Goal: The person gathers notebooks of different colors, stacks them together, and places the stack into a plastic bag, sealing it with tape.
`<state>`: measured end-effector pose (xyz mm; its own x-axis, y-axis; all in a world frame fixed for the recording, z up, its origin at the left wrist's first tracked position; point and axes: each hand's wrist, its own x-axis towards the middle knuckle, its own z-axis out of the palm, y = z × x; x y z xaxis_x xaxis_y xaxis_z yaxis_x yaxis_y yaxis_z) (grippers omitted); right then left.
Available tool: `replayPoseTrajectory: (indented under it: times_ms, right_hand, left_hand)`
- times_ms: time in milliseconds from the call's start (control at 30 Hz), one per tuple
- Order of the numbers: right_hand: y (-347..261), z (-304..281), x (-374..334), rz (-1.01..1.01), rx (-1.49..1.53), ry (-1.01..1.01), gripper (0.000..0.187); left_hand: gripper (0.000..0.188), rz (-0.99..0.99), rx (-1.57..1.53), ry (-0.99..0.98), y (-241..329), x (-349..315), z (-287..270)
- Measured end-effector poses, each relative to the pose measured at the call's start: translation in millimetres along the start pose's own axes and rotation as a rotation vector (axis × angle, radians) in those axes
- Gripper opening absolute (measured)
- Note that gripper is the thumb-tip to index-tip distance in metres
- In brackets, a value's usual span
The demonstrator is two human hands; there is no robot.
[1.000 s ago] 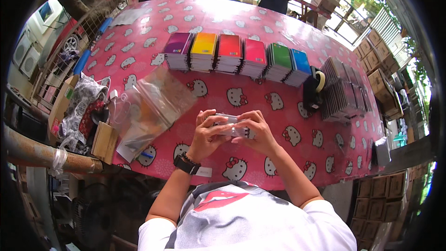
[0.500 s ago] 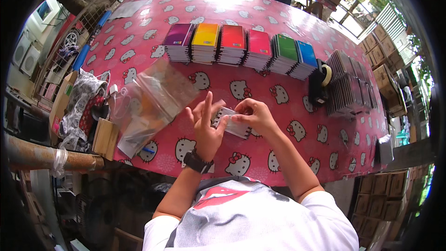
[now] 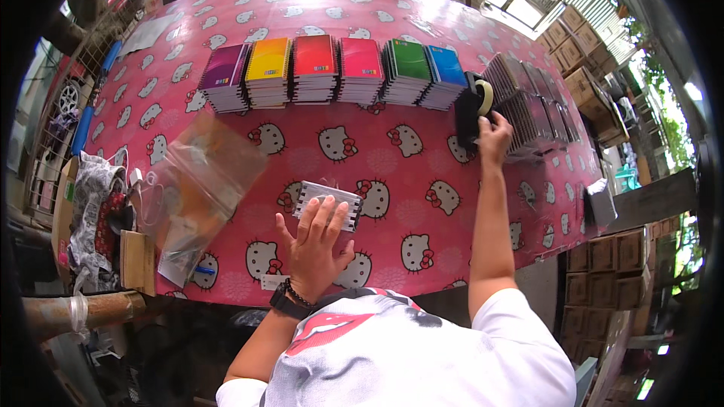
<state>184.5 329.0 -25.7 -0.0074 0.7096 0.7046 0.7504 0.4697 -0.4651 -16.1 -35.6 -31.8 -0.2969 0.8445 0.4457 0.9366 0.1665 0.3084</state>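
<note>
My left hand lies with fingers stretched out on a small spiral notebook, holding nothing. White pages or backing and black spiral binding show on the notebook; some clear plastic film seems to stick up at its far edge. Over to the right, my right hand has its fingers pinched at the tape on a black tape dispenser. A pale roll of tape sits in that dispenser. The tape's loose end is too small to make out between the fingertips.
Stacks of spiral notebooks stand in a row: purple, yellow, red, pink, green and blue. Dark packed stacks rise beyond the dispenser. Clear plastic bags and a blue pen lie left.
My right hand has left the small notebook and reached right to the tape dispenser. The notebook now lies on the table under my left hand, which has flattened. The view has shifted right.
</note>
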Motion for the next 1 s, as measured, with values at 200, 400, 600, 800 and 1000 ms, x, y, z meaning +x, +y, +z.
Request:
replayPoseTrajectory:
  times_ms: [200,400,600,800,1000]
  right_hand:
    - [129,17,40,0.572,0.117,-0.401,0.040]
    - [60,-2,4,0.252,0.392,-0.141,0.019]
    - [132,-9,-48,1.342,1.295,-0.628,0.013]
    - [-147,9,-58,0.267,1.358,-1.509,0.014]
    - [-267,-15,-46,-0.790,0.336,-1.736,0.041]
  left_hand:
    - [0.067,0.020,-0.008,-0.023,3,3,4]
    - [0.067,-0.030,0.028,-0.020,-4,-4,0]
    - [0.068,-0.005,-0.117,-0.012,9,5,2]
    - [0.076,-0.100,-0.055,-0.057,2,-2,-7]
    - [0.080,-0.158,-0.165,-0.039,2,1,-13]
